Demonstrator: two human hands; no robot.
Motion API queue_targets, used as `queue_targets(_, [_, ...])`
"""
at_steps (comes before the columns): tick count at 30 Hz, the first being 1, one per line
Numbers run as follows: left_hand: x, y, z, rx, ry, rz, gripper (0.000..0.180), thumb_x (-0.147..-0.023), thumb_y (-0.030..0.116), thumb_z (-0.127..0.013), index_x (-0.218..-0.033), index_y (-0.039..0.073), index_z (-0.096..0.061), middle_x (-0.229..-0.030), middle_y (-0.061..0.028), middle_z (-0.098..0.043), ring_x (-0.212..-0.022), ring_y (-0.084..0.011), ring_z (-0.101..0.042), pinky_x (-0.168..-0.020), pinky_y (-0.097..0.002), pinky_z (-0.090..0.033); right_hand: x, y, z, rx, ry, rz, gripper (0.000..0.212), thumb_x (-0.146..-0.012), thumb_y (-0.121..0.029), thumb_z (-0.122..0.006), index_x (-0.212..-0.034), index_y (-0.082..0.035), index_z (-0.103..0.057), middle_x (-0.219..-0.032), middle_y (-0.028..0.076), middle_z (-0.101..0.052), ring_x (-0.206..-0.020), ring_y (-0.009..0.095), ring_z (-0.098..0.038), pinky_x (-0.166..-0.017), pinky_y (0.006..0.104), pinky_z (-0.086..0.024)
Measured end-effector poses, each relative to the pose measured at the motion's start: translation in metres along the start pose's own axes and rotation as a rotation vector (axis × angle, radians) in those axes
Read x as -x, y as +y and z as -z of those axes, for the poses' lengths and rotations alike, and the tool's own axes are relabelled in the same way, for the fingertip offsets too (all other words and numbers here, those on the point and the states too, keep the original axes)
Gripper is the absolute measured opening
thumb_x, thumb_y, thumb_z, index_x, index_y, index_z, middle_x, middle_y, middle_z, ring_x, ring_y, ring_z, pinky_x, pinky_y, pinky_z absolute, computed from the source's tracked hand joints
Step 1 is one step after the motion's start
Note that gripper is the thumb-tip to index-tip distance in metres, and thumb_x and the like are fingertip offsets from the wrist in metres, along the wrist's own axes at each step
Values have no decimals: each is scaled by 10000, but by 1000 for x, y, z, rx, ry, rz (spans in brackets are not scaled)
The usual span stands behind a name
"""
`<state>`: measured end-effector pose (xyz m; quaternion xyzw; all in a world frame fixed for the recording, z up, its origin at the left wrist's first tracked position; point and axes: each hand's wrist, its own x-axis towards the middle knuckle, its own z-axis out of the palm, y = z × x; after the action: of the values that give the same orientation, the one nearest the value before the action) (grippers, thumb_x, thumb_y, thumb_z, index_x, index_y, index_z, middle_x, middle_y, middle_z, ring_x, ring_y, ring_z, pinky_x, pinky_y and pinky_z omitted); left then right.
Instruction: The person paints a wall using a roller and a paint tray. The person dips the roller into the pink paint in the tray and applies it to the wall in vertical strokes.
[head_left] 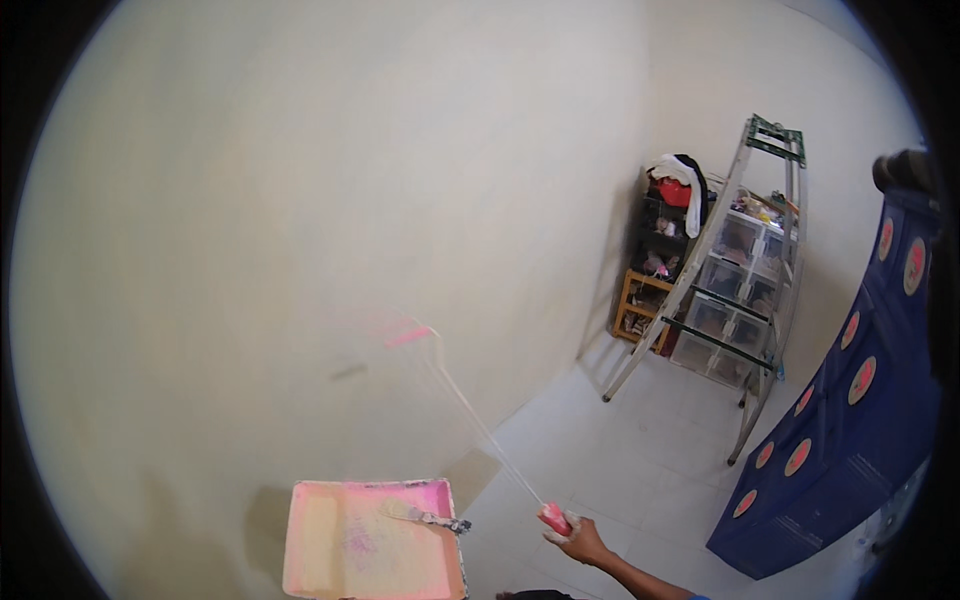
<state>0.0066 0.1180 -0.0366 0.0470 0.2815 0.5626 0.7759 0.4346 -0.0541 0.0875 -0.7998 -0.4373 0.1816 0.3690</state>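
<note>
My right hand (578,541) is closed around the pink handle of a small paint roller (483,430). Its long thin wire frame reaches up and left to a pinkish roller head, blurred, close to or against the pale wall (330,200); contact cannot be told. Below and left of it is a paint tray (459,560) with cream paint and pink stains inside. A paint-crusted brush (425,516) rests in the tray, its dark handle over the right rim. My left hand does not show.
An aluminium stepladder (690,265) stands at the back right, before clear plastic drawers (708,318) and a dark shelf (640,240) with cloths on top. Along the right side runs a large navy-blue piece (830,480) with round red stickers. Pale tiles (610,480) cover the floor.
</note>
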Motion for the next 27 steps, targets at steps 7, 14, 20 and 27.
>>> queue_targets(7, [105,-36,-128,-46,-19,35,202,-639,73,-598,-837,60,-636,-740,-61,-646,-656,-215,-618,-568,-381,-551,133,131,58,-76,68,-449,371,-705,-271,-717,-960,-13,-645,-731,212,-640,-692,356,-651,-637,413,-502])
queue_targets(14, [197,-118,-216,-154,-59,160,241,-660,89,-568,-893,43,-606,-729,-70,-628,-635,-213,-609,-555,-380,-547,234,211,131,-496,257,-698,512,-762,-42,-599,-1271,-64,-550,-1099,-8,-676,-437,74,-414,-377,245,-345])
queue_targets(20, [219,-228,-260,-169,-45,242,220,-654,88,-561,-865,42,-599,-691,-64,-606,-602,-208,-587,-522,-367,-520,241,312,191,-357,385,-560,332,-754,-45,-611,-1082,2,-629,-842,38,-692,-463,96,-487,-385,269,-365])
queue_targets(27, [240,-314,-326,-222,-29,222,229,-652,81,-568,-872,37,-611,-685,-67,-614,-562,-206,-571,-508,-353,-511,208,312,285,-316,353,-561,217,-716,-148,-663,-842,24,-625,-613,92,-603,-509,158,-553,-472,340,-438])
